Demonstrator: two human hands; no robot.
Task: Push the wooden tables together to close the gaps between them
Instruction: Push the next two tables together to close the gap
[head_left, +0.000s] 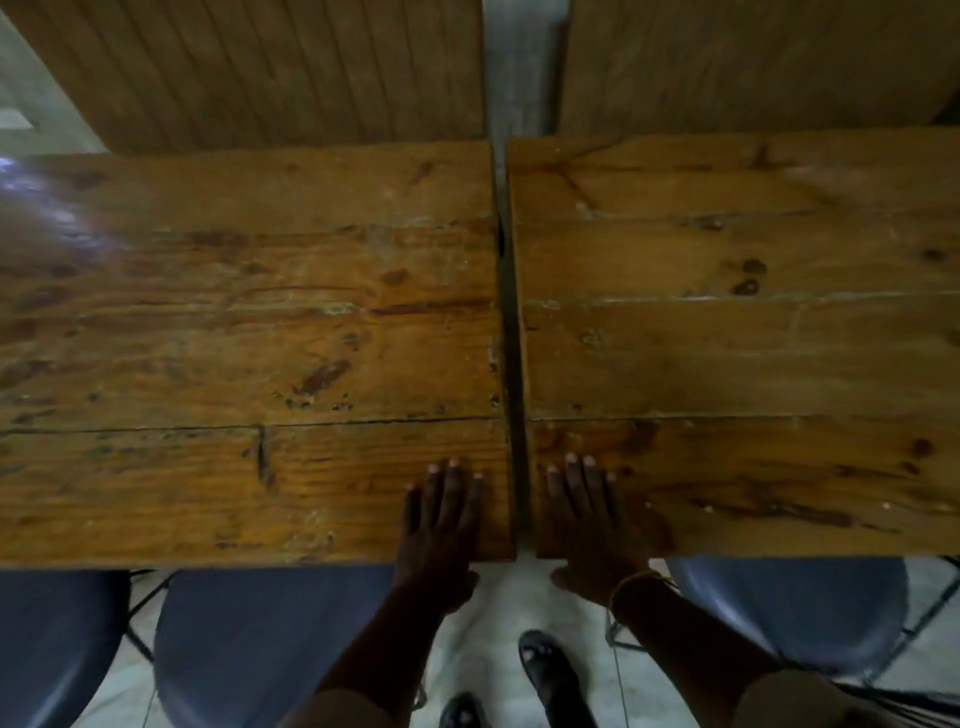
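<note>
Head view: both hands' fingers spread flat on two wooden tables (249, 312), narrow gap (511, 364) between, blue chairs (270, 644) below.

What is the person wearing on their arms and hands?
Both hands are bare, with no gloves or rings that I can see. The right hand has a thin gold-coloured bangle round its wrist. The left hand has nothing on its wrist. Both forearms are bare, and tan sleeves begin near the bottom of the picture. The fingers have short, pale nails.
</note>
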